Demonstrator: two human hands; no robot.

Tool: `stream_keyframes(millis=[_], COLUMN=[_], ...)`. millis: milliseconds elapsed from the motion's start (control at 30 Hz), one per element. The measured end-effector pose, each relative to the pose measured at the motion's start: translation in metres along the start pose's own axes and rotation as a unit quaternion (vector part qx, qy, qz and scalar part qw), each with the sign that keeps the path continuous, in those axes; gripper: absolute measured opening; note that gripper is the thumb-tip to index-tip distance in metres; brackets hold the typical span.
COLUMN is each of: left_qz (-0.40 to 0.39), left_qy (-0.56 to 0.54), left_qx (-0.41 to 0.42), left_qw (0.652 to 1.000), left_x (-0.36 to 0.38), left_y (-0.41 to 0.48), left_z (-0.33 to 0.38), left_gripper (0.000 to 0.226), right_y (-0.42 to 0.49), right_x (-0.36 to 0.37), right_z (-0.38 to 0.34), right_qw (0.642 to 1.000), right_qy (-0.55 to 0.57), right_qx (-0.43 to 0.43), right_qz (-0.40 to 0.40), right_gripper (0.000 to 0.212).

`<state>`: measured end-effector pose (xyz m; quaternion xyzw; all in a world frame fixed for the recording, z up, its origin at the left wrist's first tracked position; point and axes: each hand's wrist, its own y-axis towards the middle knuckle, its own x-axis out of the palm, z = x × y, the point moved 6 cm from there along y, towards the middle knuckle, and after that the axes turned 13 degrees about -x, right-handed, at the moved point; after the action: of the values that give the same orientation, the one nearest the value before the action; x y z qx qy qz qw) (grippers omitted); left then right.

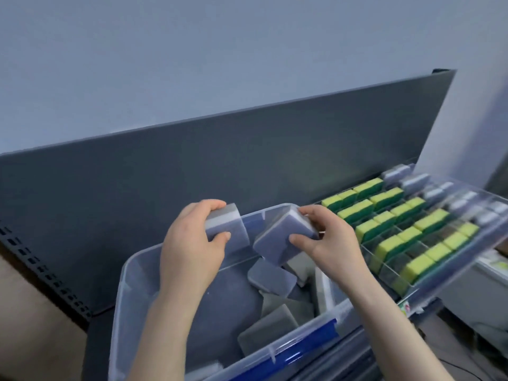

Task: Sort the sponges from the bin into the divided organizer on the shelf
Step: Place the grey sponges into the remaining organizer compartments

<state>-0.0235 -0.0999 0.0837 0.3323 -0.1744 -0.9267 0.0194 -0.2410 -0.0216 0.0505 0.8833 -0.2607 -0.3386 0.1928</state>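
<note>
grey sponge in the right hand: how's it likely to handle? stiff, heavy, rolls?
Probably light: the right hand holds the grey sponge tilted above the clear bin with fingertips only. Likely soft foam, though no denting is visible. Unlikely to roll: it is a flat-faced block, like those lying still in the bin.

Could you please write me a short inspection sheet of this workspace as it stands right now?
Surface: dark shelf with a perforated front edge.
Job's things: clear bin with loose grey sponges; clear divided organizer with rows of yellow-green sponges, grey ones at its far end.
Clutter: nothing seen.
Hands: left hand holds a grey sponge; right hand holds another grey sponge, both above the bin.
Cables: possibly one at the lower right, too dim to confirm.
Surroundings: dark back panel, pale wall.
</note>
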Motion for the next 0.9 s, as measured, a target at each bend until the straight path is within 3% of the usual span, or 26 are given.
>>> stream_keyframes(millis=[133,400,900], left_qz=[0.002,-0.02,-0.037], left_qy=[-0.031,-0.068,-0.061], left_qx=[0.03,0.026,0.061], left_qw=[0.999,0.997,0.996], left_x=[0.025,0.095,0.202], left_y=[-0.021,-0.069,-0.137], left_z=[0.035,0.109,0.228], left_gripper=[0.047,0.048,0.051], right_y=[-0.022,-0.044,-0.08], right_x=[-0.052,-0.152,-0.292], right_z=[0.013,0.05,0.139], right_qw=[0.997,0.991,0.987], right_qy=[-0.004,-0.026,0.007], right_qx=[0.008,0.023,0.035], right_qz=[0.074,0.128,0.156], right_gripper=[0.039,0.046,0.048])
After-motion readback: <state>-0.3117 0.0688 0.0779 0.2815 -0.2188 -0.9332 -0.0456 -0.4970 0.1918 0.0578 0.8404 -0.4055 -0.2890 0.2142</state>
